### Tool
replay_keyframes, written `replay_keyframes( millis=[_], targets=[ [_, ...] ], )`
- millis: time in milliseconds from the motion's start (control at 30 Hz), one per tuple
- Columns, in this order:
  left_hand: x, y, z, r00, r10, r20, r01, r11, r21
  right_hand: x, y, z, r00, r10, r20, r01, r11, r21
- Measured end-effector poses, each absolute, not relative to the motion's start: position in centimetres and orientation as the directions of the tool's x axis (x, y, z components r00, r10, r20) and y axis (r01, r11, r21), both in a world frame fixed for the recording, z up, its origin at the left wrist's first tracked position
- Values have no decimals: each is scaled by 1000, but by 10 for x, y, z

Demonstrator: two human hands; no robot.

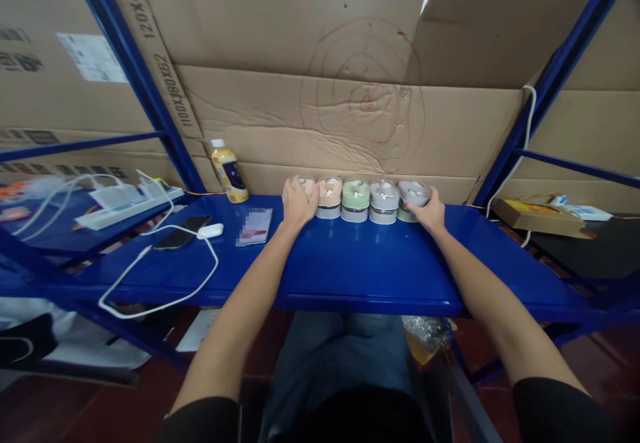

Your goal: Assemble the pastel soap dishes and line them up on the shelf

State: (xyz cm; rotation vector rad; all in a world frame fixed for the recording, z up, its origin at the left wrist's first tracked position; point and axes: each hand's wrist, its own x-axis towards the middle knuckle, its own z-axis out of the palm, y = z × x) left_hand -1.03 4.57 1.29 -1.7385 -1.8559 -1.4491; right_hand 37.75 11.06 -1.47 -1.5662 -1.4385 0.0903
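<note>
Several small lidded containers stand in a row, stacked in twos, at the back of the blue shelf [370,263]. My left hand [299,202] is closed round the leftmost pinkish container [307,183], covering most of it. Beside it are a peach container [329,193], a green one [355,196] and a grey one [385,196], which neither hand touches. At the right end, my right hand [429,210] grips a grey container [413,192], which sits a little askew over a green one [406,216].
A yellow bottle [230,173] stands at the back left. Nearby lie a phone [255,226], a dark phone [183,232] and a white cable [215,266]. Cardboard [250,96] rises behind the shelf, between blue posts. An open carton [540,218] lies at the right.
</note>
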Motion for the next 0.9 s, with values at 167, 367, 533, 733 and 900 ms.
replay_keyframes(
  millis=[167, 367, 533, 733, 900],
  targets=[
    [-5, 36, 18, -198, 598, 776, 853, -284, 437, 384, 104, 7, 422, 711, 563, 630, 217, -746],
    [20, 21, 22, 86, 669, 738, 584, -634, 507, 385, 80, 41, 197, 666, 720, 409, 611, -677],
    [25, 15, 3, 364, 806, 467, 191, -555, 809, 341, 45, 30, -509, 693, 510, 291, 696, -656],
    [17, 0, -8, 428, 840, 333, 371, -499, 783, 305, 29, 7, -737, 609, 293, 228, 632, -740],
    [21, -6, -15, 422, 848, 320, 493, -511, 704, 313, 33, 1, -768, 597, 231, 337, 684, -647]
  ],
)
